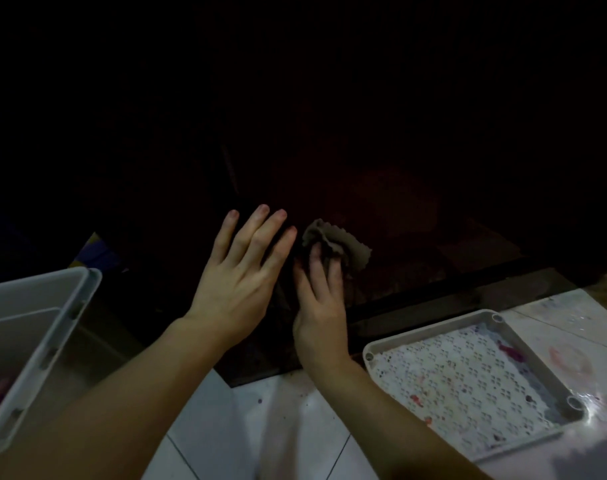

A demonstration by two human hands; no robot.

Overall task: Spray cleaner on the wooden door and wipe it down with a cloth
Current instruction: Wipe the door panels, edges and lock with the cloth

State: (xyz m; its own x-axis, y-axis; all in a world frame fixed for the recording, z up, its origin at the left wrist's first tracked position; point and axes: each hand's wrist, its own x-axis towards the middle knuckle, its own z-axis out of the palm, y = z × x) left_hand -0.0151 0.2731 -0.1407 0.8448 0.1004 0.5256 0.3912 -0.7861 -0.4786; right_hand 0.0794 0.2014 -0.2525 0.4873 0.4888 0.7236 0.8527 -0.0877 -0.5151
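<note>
The scene is very dark. The wooden door (381, 209) fills the upper half as a dark reddish-brown surface, its lower edge meeting the floor. My left hand (239, 271) lies flat against the door near its bottom, fingers straight and spread. Just to its right, my right hand (321, 303) presses a crumpled grey-beige cloth (336, 242) with a scalloped edge against the door, fingers partly over it. No spray bottle is in view.
A grey plastic bin (35, 327) stands at the left edge. A grey perforated tray (468, 379) with red and purple stains lies on the white floor tiles (226, 427) at the right. A dark threshold strip (451, 299) runs along the door's foot.
</note>
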